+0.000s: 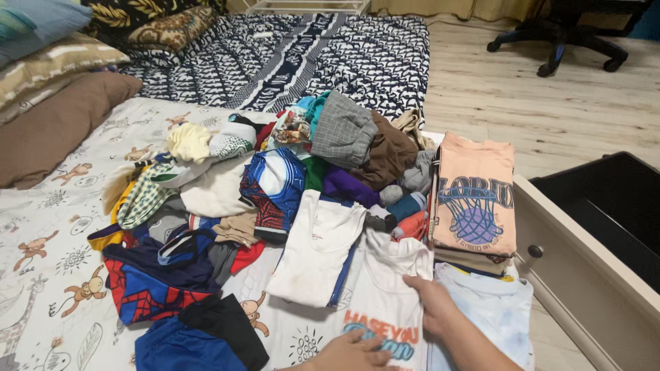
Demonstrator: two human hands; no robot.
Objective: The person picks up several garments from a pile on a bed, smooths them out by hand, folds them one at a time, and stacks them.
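White T-shirt with orange and blue print (385, 302) spread flat on the bed, at the near edge of the animal-print sheet (48, 275). Right hand (432, 302) pressed on the shirt's right side, fingers (414, 282) laid out flat and open, gripping nothing. Left hand (350, 354) low on the shirt's printed chest, only partly in view at the bottom edge, fingers seemingly flat on the cloth; hard to tell whether any fabric is pinched. Just right of the shirt, a pale blue tie-dye garment (498, 309) lying flat. Above that, a neat stack of folded clothes topped by a peach T-shirt with a basketball print (474, 199). Left of the shirt, a white tank top (317, 247), touching it. Beyond, a loose heap of mixed clothes (275, 178) across the sheet. Farther right, off the bed, an open cream drawer (584, 275) on the wooden floor (550, 103).
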